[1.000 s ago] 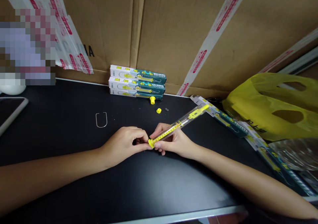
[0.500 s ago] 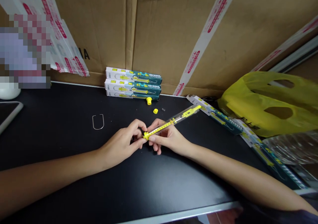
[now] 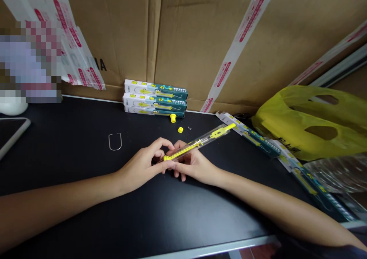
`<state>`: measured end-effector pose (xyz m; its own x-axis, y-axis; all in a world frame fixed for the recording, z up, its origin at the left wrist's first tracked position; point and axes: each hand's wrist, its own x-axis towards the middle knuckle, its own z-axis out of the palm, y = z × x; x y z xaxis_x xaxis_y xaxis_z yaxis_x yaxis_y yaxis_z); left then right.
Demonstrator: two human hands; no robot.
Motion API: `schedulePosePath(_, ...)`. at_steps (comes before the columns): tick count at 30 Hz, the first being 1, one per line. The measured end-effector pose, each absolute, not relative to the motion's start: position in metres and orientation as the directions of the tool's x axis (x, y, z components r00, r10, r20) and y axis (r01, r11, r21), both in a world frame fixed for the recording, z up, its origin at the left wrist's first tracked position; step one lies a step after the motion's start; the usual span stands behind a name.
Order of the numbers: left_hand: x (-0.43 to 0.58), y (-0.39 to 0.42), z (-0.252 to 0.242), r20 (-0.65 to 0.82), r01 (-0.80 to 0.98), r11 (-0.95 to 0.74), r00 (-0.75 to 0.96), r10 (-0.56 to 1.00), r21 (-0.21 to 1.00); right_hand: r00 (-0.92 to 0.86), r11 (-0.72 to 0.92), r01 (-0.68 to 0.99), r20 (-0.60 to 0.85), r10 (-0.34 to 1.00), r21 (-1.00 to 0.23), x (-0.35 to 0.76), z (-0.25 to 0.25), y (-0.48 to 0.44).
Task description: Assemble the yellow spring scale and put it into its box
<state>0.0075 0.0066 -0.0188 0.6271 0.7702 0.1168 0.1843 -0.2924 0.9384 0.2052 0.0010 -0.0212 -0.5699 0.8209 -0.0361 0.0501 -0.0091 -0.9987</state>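
Both my hands meet at the middle of a black table (image 3: 86, 197). My right hand (image 3: 195, 165) is closed around a clear plastic tube with a yellow scale and yellow ends (image 3: 200, 141), which slants up to the right. My left hand (image 3: 146, 163) pinches the tube's near yellow end with thumb and fingertips. Beyond the hands lie two small yellow caps (image 3: 173, 118) (image 3: 180, 129) and a tiny metal spring (image 3: 189, 127). A bent U-shaped wire (image 3: 115, 141) lies to the left.
Three stacked teal-and-white boxes (image 3: 155, 98) stand against the cardboard wall (image 3: 195, 33). More such boxes (image 3: 258, 138) lie at the right beside a yellow plastic bag (image 3: 312, 125) and clear wrapping (image 3: 338, 175). A tablet edge (image 3: 11, 131) shows at far left.
The tube's near end has slid left, further into my left hand's fingers, and the left index finger has lifted. The view shifted slightly.
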Motion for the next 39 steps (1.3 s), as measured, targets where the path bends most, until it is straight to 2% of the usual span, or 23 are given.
schedulePosePath(8, 0.009, 0.012, -0.021, 0.114, 0.164, -0.261, 0.600, 0.792, 0.951, -0.584, 0.046, 0.106, -0.025, 0.811, -0.993, 0.214, -0.020, 0.004)
schedulePosePath(12, 0.008, 0.012, -0.021, 0.149, 0.141, -0.284, 0.592, 0.792, 0.948, -0.488, 0.240, 0.200, 0.116, 0.865, -0.950, 0.226, -0.022, 0.016)
schedulePosePath(15, 0.007, 0.009, -0.020, 0.142, 0.120, -0.275, 0.627, 0.766, 0.954, -0.302, 0.412, 0.427, 0.302, 0.904, -0.805, 0.243, -0.021, 0.035)
schedulePosePath(17, 0.007, 0.009, -0.019, 0.132, 0.108, -0.260, 0.642, 0.755, 0.960, -0.218, 0.452, 0.656, 0.421, 0.881, -0.604, 0.256, -0.019, 0.048)
schedulePosePath(20, 0.007, 0.010, -0.020, 0.127, 0.071, -0.217, 0.621, 0.774, 0.974, -0.233, 0.412, 0.836, 0.446, 0.864, -0.362, 0.271, -0.018, 0.064)
schedulePosePath(22, 0.007, 0.013, -0.021, 0.115, 0.043, -0.174, 0.592, 0.797, 0.984, -0.244, 0.401, 0.854, 0.426, 0.871, -0.331, 0.275, -0.021, 0.071)
schedulePosePath(27, 0.006, 0.017, -0.026, 0.085, 0.039, -0.123, 0.516, 0.852, 0.992, -0.213, 0.396, 0.776, 0.386, 0.897, -0.491, 0.272, -0.032, 0.080)
schedulePosePath(31, 0.001, 0.019, -0.024, 0.122, 0.161, -0.217, 0.459, 0.880, 0.963, -0.174, 0.374, 0.713, 0.368, 0.914, -0.593, 0.276, -0.025, 0.077)
schedulePosePath(33, -0.002, 0.021, -0.023, 0.157, 0.227, -0.278, 0.438, 0.885, 0.933, -0.151, 0.352, 0.637, 0.338, 0.929, -0.686, 0.282, -0.015, 0.069)
schedulePosePath(34, -0.004, 0.022, -0.022, 0.172, 0.254, -0.301, 0.430, 0.886, 0.919, -0.141, 0.336, 0.572, 0.315, 0.939, -0.748, 0.286, -0.010, 0.063)
schedulePosePath(36, -0.006, 0.025, -0.022, 0.186, 0.294, -0.325, 0.417, 0.890, 0.899, -0.115, 0.259, 0.276, 0.235, 0.965, -0.926, 0.293, 0.001, 0.049)
schedulePosePath(39, -0.007, 0.029, -0.023, 0.182, 0.319, -0.321, 0.397, 0.900, 0.892, -0.082, 0.165, 0.013, 0.163, 0.983, -0.986, 0.302, 0.014, 0.034)
